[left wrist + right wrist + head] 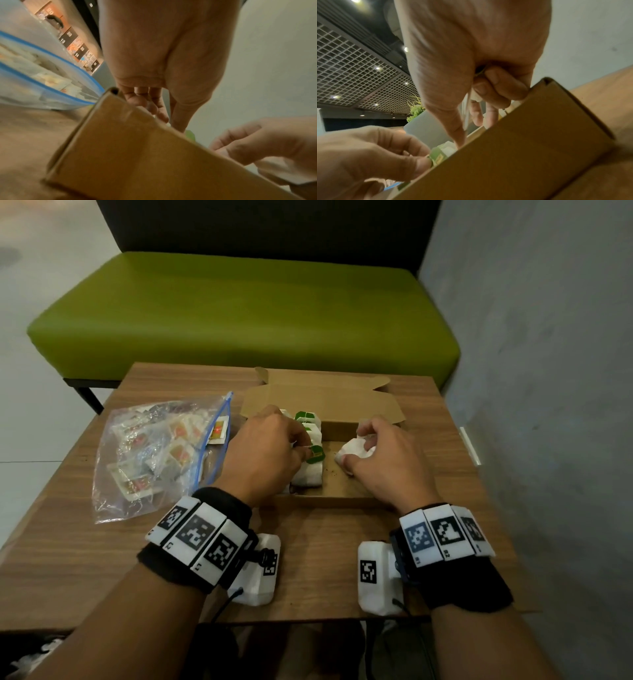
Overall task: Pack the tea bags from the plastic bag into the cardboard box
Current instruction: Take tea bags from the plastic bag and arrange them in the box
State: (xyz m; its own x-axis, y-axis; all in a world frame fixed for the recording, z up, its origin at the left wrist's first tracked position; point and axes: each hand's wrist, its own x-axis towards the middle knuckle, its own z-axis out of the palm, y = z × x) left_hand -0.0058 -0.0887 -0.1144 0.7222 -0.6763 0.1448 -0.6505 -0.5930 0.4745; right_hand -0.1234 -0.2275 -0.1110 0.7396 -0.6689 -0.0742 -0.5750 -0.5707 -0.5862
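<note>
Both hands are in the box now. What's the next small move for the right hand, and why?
Probably lower the right hand and set its white tea bags on the bare floor of the cardboard box, beside the row the left hand is tidying. The bags are held just above that open space, and the plastic bag still holds more.

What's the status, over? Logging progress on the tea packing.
Left hand pinches green tag; right hand grips white tea bags. Both inside cardboard box. Plastic bag still holds more. Nothing blocking.

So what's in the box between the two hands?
In the head view, bare brown box floor with a few dark crumbs separates the left hand from the right hand.
</note>
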